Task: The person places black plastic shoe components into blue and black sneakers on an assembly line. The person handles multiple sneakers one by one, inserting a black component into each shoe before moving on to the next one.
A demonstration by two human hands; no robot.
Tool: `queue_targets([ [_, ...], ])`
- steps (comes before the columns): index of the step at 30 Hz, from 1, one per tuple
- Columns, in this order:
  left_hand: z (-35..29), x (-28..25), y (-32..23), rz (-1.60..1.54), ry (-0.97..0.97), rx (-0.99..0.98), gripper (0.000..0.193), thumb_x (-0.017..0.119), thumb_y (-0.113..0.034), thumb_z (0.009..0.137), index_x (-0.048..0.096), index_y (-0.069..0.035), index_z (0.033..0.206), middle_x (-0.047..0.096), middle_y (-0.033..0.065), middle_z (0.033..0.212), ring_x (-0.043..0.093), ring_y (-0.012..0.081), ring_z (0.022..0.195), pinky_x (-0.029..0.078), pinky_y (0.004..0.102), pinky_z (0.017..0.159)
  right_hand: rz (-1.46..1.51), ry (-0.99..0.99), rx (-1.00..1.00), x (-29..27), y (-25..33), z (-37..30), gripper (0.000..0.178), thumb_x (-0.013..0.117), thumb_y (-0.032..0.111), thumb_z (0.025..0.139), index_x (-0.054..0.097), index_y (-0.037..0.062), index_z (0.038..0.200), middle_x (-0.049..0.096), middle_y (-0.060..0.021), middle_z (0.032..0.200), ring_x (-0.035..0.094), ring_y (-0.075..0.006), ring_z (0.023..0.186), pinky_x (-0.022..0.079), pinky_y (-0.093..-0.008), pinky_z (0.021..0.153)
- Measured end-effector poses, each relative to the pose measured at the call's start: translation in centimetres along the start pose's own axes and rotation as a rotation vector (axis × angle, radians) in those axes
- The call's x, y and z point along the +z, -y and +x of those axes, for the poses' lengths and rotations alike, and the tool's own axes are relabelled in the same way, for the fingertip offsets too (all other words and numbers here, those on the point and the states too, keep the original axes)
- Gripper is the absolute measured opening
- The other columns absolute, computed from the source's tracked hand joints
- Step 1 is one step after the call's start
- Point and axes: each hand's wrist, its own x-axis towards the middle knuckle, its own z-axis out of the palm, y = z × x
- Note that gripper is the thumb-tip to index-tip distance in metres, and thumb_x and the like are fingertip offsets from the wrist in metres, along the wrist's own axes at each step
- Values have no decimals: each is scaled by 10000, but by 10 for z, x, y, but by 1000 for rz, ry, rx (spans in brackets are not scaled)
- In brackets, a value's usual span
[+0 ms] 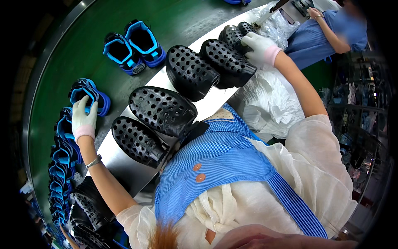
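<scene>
My left hand [84,120], in a white glove with a pink cuff, reaches to a black sports shoe [103,103] with bright blue trim. Its fingers grip the collar at the shoe's opening. My right hand [261,49], gloved alike, closes on a black perforated shoe form [230,36] at the far right; its fingertips are partly hidden. Another small form [246,28] stands beside that one. Between my hands, larger black perforated forms lie on a pale metal shelf [111,152]: one pair [190,68] towards the right, another pair [159,108] towards the left.
Two black-and-blue shoes [143,41] stand on the green conveyor belt [178,18]. A row of similar shoes [62,162] runs down the left. More black forms [89,203] sit at lower left. Crumpled white plastic [271,99] lies at right, near a co-worker in blue [311,41].
</scene>
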Motion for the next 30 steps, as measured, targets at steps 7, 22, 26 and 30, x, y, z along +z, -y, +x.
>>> queue_targets([
  [7,6,-15,-10,-98,-270,112,399,602,-336,845,613,-66,1139,572,142,1152,576,292,1021,466,359,861,-81,-279,-176,-71,7,4,293,640,140,724,533,54,983,537,-117,979,577,-279,879,479,-348,756],
  [22,5,-28,-78,-2139,65,-32,356,512,-336,922,510,-48,1131,592,94,1037,604,207,946,502,337,851,746,-265,-707,-116,254,93,499,649,364,789,584,-24,1095,653,-198,872,663,-278,762,529,-341,694],
  [26,9,-14,-71,-2087,-165,-96,370,565,-349,894,517,-48,1104,592,67,957,608,169,863,518,310,768,527,-132,-613,-106,273,106,568,564,515,814,618,-38,932,624,-187,714,643,-282,688,524,-334,652],
  [30,18,-1,-70,-1993,-287,-142,377,583,-348,892,517,-31,1085,580,40,898,595,120,757,517,263,667,572,-26,-486,-97,280,116,546,587,503,793,591,-44,802,602,-176,660,628,-287,634,509,-350,596],
])
